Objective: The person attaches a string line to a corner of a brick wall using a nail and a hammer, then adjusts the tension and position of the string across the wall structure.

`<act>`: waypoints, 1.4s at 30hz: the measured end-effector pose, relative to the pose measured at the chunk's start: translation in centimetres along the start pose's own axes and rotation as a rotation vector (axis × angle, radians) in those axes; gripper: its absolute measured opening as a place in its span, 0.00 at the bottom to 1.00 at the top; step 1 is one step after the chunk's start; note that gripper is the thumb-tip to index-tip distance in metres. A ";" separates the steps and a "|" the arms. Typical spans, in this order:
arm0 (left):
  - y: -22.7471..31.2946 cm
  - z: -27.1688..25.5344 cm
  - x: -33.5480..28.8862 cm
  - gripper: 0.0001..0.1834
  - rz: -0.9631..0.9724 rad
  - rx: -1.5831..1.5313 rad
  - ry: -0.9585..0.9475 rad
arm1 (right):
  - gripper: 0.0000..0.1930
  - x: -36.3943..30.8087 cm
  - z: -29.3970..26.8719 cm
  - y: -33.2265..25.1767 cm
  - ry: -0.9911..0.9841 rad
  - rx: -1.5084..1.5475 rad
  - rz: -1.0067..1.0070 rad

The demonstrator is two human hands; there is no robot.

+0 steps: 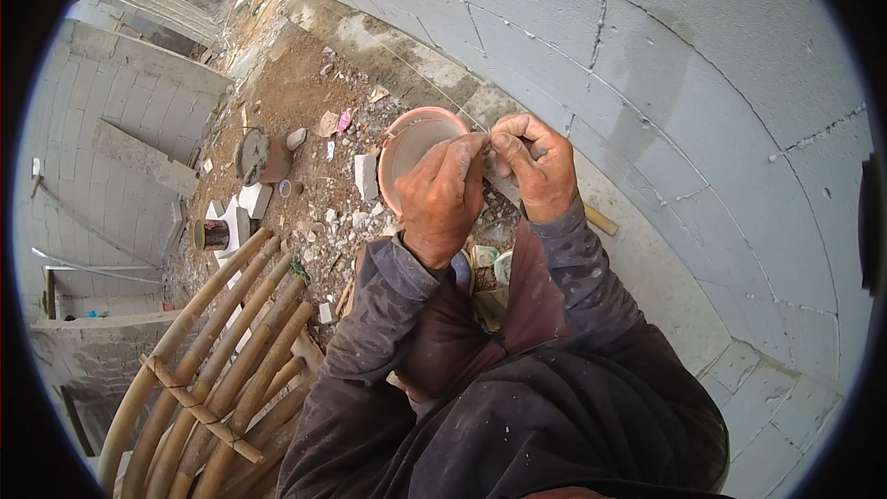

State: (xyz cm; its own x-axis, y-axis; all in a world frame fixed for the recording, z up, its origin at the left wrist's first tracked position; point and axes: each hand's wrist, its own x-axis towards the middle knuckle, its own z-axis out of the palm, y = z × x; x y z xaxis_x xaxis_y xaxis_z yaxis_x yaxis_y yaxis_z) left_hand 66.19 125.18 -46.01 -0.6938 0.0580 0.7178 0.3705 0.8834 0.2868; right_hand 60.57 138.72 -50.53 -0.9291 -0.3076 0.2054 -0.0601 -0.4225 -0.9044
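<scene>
My left hand (442, 194) and my right hand (539, 166) meet in front of me, fingertips nearly touching. Both are closed in a pinch on a thin pale string (452, 103), which stretches away to the far left along the foot of the block wall. How the string sits between the fingers is too small to make out. Below and behind my left hand stands a pinkish-orange bucket (422, 141) with a greyish inside, partly hidden by that hand.
A grey block wall (665, 83) curves along the right. Bamboo poles (199, 388), tied with a crosspiece, stand at the lower left. On the rubble ground lie a mortar-filled bucket (263, 159), a dark can (212, 235) and white block pieces (366, 176). A wooden stick (601, 219) lies beside my right forearm.
</scene>
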 end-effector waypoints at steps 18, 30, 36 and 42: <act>-1.0 1.3 -0.4 0.10 -0.052 0.091 -0.179 | 0.10 -1.0 -2.6 -0.4 -0.094 -0.310 -0.018; 0.1 4.0 0.1 0.15 -0.075 -0.199 -0.537 | 0.12 -5.5 -9.3 -1.7 -0.038 -0.410 0.244; 0.9 7.3 1.8 0.13 0.203 -0.123 -0.651 | 0.12 -7.5 -14.5 -0.9 0.006 -0.238 0.417; 4.1 13.8 2.4 0.09 0.151 -0.574 -1.073 | 0.13 -10.7 -20.6 -3.9 -0.051 -0.253 0.555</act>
State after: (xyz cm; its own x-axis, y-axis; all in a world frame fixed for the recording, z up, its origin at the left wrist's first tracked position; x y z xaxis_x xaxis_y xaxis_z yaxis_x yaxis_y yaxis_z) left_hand 57.50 135.36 -51.89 -0.6767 0.7351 -0.0402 0.5214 0.5172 0.6787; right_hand 63.26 161.23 -56.95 -0.8284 -0.4667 -0.3098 0.3371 0.0265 -0.9411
